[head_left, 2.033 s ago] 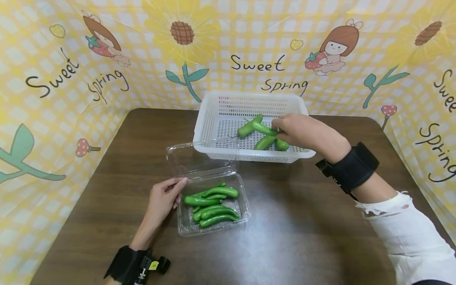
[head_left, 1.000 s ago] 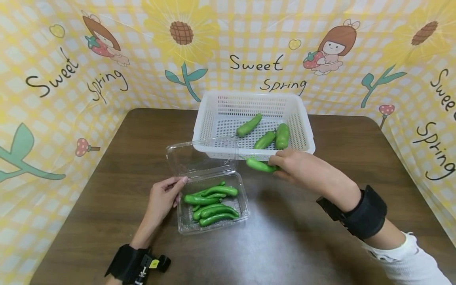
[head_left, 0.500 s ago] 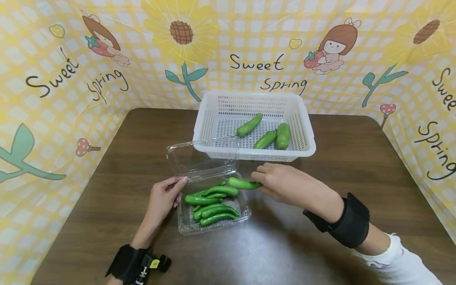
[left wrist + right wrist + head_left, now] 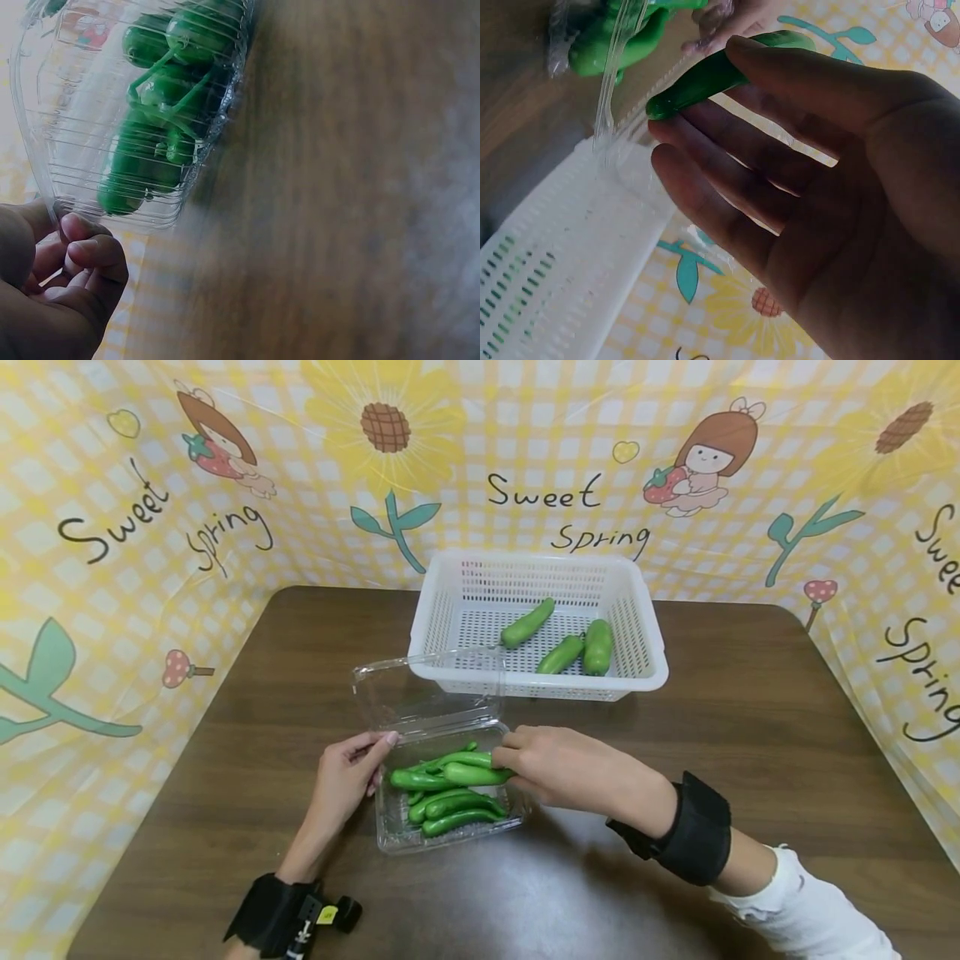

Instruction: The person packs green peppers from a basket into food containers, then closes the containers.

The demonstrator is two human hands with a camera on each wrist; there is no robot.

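Observation:
A clear plastic clamshell box (image 4: 450, 842) sits on the brown table, lid (image 4: 420, 689) open toward the back, with several slim green cucumbers (image 4: 450, 806) in it. My left hand (image 4: 352, 772) pinches the box's left rim; the left wrist view shows the fingers (image 4: 84, 251) curled at the box's corner (image 4: 97, 172). My right hand (image 4: 536, 760) is over the box's right side and pinches one green cucumber (image 4: 468, 773) between thumb and fingers, low over the pile. In the right wrist view the same cucumber (image 4: 705, 79) pokes out past the hand (image 4: 795, 150).
A white perforated basket (image 4: 540, 687) stands behind the box and holds three green cucumbers (image 4: 527, 622), (image 4: 560, 653), (image 4: 597, 646); its wall (image 4: 547, 277) shows in the right wrist view. A yellow printed backdrop (image 4: 150, 527) surrounds the table on three sides.
My right hand lifted one cucumber out of the white basket and carried it forward and left, down over the clear box. The left hand stayed on the box's rim.

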